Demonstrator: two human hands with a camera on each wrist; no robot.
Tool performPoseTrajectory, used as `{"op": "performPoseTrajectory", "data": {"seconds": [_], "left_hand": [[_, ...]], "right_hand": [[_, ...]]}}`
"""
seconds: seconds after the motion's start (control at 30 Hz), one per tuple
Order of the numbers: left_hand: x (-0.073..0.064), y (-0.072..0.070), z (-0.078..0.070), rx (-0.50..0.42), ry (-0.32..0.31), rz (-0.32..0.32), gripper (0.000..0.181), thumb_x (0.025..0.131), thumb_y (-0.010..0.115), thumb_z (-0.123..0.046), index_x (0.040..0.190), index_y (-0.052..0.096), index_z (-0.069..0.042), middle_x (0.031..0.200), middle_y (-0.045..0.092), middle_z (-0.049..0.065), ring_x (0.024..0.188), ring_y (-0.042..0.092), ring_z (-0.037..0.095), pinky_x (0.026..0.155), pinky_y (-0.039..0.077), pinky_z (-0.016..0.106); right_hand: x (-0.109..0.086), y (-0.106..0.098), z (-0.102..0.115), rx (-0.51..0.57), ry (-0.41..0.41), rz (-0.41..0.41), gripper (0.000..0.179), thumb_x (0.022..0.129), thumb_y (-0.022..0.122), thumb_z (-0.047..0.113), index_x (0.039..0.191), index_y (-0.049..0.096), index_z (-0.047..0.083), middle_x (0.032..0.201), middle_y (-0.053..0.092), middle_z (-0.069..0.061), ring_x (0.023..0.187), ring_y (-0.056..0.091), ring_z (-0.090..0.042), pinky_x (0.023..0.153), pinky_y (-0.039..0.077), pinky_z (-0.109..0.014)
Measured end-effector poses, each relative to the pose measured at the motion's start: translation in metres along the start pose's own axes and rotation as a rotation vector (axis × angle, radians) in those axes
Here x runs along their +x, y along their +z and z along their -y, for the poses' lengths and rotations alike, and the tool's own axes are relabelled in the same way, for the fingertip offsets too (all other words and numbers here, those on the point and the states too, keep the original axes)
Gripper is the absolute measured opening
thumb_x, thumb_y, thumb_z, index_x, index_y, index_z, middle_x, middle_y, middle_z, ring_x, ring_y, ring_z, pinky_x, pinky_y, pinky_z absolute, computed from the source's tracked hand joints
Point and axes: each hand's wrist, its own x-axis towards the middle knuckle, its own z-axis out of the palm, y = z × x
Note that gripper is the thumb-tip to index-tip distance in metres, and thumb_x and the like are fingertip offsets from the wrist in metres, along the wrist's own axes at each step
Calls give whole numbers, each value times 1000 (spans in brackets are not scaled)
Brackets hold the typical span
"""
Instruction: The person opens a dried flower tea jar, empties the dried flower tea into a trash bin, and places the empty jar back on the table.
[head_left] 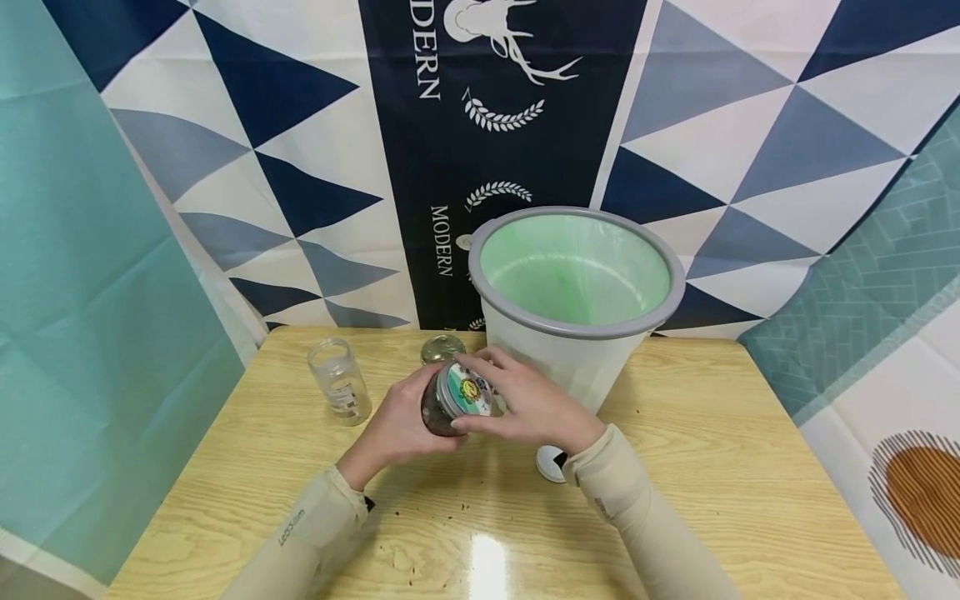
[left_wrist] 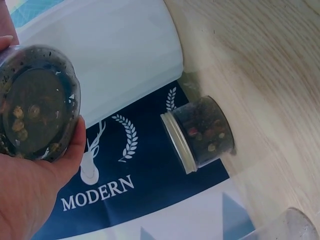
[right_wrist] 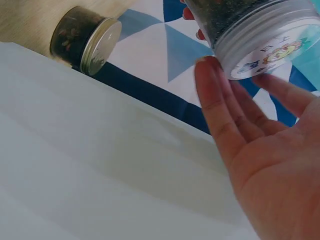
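My left hand (head_left: pixel 401 425) grips a clear jar (left_wrist: pixel 40 105) of dark dried bits around its side, tilted above the table. Its lid (head_left: pixel 468 390) bears a white and green label with a yellow figure. Over that lid reaches my right hand (head_left: pixel 528 404), with thumb and fingers spread about its rim. In the right wrist view the fingers (right_wrist: pixel 215 100) look fairly straight, their tips at or very near the lid's edge, the palm apart from it. Behind the hands sits a second filled jar (right_wrist: pixel 80 37) with a gold-coloured lid.
A tall white bin (head_left: pixel 577 333) with a grey rim stands behind my right hand. To the left is an uncovered clear jar (head_left: pixel 341 383). A round white lid (head_left: pixel 550 464) lies by the right wrist. Dark crumbs dot the wooden table (head_left: pixel 420 517); patterned cloth hangs behind.
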Motion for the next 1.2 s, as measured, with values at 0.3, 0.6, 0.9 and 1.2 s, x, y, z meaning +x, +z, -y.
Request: {"op": "performPoseTrajectory", "data": {"seconds": [0.3,0.6,0.9,1.2], "left_hand": [[1,1,-2,15,5,-9,93,63,96,-29,143,53,-14,131,66,5,116,67,22,97,58,46],[1,2,0,29,26,5,96,62,96,-30,145,51,-14,131,65,6,116,66,23,97,58,46],[2,3,-1,32,26,2,96,63,96,-30,146,51,-13,132,65,7,115,67,23,96,59,45],[2,6,0,27,27,12,95,61,97,-30,144,52,-12,131,65,6,115,66,22,97,58,45]], "right_hand": [[-1,2,7,-76,75,-33,83,86,74,62,149,54,13,116,62,-4,93,63,-15,83,58,-36],[-3,-1,0,-61,-103,18,84,89,79,45,157,42,12,130,58,-7,110,64,-19,95,58,-37],[-4,-3,3,-40,12,3,87,88,76,57,156,46,12,131,60,-5,109,63,-18,94,57,-37],[-2,-3,2,-28,11,16,82,86,80,53,151,51,13,121,62,-5,100,63,-15,87,58,-35]]}}
